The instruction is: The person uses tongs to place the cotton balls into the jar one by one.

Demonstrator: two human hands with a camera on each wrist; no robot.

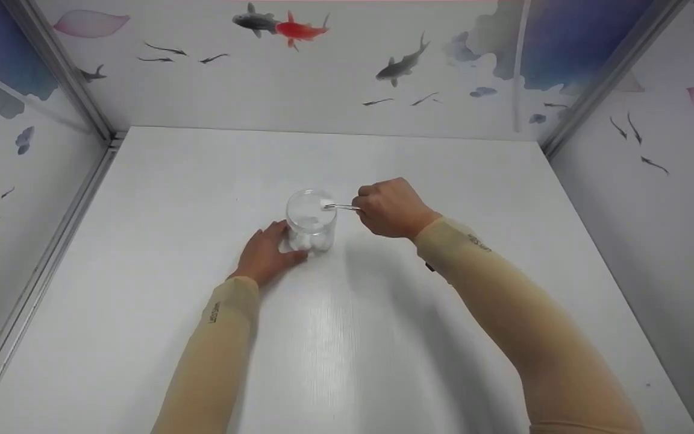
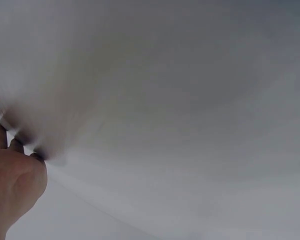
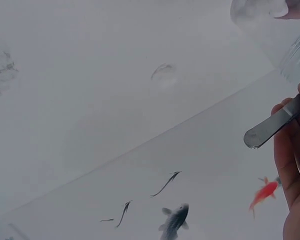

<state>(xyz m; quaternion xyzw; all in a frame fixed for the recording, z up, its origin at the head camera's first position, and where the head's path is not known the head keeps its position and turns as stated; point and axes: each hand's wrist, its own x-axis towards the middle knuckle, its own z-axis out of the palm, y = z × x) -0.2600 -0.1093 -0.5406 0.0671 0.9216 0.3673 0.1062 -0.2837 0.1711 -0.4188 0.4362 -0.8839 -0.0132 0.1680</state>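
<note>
Looking down from the head camera, a clear jar (image 1: pixel 311 220) stands upright on the white table (image 1: pixel 160 241), and it serves as the landmark for everything else. The left hand (image 1: pixel 267 254) sits on the near-left side of the jar, fingers curled against its lower wall so that it grips the jar at the base. Inside the jar, near the bottom, lie several white cotton balls (image 1: pixel 311 241). The right hand (image 1: pixel 390 208) hovers just to the right of the jar's rim, fingers pinched narrowly on metal tweezers (image 1: pixel 342 207), whose tips reach over the jar's mouth and hold a small white cotton piece (image 1: pixel 327 204). Both forearms wear beige sleeves (image 1: pixel 503 313). Behind the jar rises a wall with painted fish (image 1: pixel 290 27). The left wrist view is mostly a blurred grey-white surface; only the left hand (image 2: pixel 12 187) shows at the lower left edge, its knuckles bent, and what it holds cannot be made out there. In the right wrist view, the jar (image 3: pixel 285 35) appears at the upper right corner, and just below it the flat rear end of the tweezers (image 3: pixel 272 125) sticks out from the right hand (image 3: pixel 295 165), whose fingers wrap around it.
</note>
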